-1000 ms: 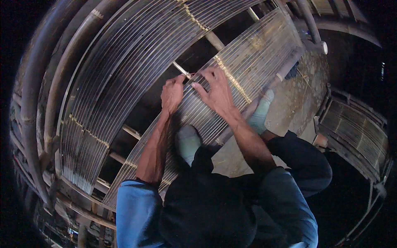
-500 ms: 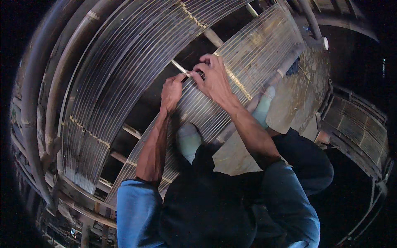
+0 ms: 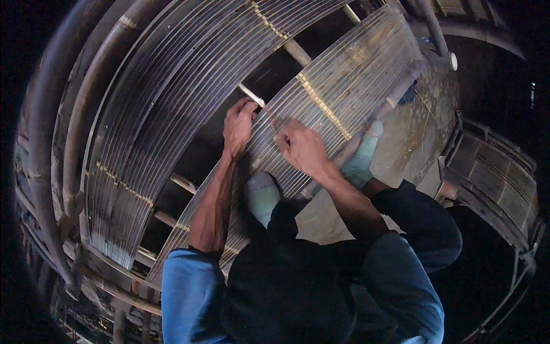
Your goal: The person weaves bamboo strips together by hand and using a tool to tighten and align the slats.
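Note:
A narrow panel of thin parallel slats [image 3: 366,60], apparently bamboo, runs diagonally under my hands. At its left edge my left hand [image 3: 239,123] is closed, fingers bent beside the end of a pale crossbar [image 3: 251,94]; what they pinch is hidden. My right hand [image 3: 303,146] is closed over the slats, lower and to the right. From its fingertips a thin brownish strip [image 3: 270,116] stretches up toward the crossbar's end. A pale woven binding [image 3: 323,103] crosses the slats to the right of my hands.
A wider slatted panel [image 3: 172,97] curves along the left, past a dark gap. Thick poles [image 3: 86,109] stand beyond it. My socked feet [image 3: 262,198] are on and beside the narrow panel. Another slatted frame [image 3: 490,172] stands at right.
My right hand has moved down and right, away from my left hand, drawing out the thin strip. Its fingers, spread before, are now curled. The left hand stays nearly in place.

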Demonstrator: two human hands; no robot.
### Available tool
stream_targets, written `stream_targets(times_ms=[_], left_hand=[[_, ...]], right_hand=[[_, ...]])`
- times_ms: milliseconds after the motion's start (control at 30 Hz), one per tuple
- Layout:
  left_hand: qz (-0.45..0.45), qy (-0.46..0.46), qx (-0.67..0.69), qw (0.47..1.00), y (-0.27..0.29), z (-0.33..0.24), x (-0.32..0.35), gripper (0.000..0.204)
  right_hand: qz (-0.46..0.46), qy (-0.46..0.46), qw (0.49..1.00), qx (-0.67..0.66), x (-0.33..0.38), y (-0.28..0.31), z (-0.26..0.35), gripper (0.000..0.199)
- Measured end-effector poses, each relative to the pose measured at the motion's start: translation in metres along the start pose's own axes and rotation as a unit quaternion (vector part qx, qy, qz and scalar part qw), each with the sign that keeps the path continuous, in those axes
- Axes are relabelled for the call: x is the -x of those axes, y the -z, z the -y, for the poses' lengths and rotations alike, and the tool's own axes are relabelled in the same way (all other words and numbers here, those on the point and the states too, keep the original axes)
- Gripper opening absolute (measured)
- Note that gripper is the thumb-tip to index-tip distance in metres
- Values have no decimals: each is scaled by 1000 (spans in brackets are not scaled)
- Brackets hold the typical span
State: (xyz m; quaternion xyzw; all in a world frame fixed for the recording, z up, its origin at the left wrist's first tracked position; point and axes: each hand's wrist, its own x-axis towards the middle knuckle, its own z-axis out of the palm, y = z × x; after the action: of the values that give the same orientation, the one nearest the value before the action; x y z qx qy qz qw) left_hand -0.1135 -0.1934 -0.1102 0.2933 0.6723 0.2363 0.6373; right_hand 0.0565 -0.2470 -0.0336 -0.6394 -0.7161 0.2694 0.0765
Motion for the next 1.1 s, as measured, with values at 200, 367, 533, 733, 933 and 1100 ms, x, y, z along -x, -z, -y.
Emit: stream_targets(times_ms=[200,367,533,733,933,1100], left_hand=[[33,38,1,999,3,8,-7,51],[-18,-38,-167,985,3,19,-5,53],[-77,-16,-221,972,-16,1,7,52],[-132,-50,-215,966,-8,-8,15,45],[-138,-59,-135,979,-13,1,8,43],[-74,-65,-23,995,-3,0,16,30]], right_hand=[[49,-59,993,-85,-6,-6,-11,26],[-19,-91,861,-499,-46,3,0,41],[-4,-158,632,-758,-56,-1,7,35],[-73,-140,541,-826,-65,-13,-5,39],[-79,-173,693,-695,-43,-23,13,35],[27,-190,859,-474,-34,9,20,34]])
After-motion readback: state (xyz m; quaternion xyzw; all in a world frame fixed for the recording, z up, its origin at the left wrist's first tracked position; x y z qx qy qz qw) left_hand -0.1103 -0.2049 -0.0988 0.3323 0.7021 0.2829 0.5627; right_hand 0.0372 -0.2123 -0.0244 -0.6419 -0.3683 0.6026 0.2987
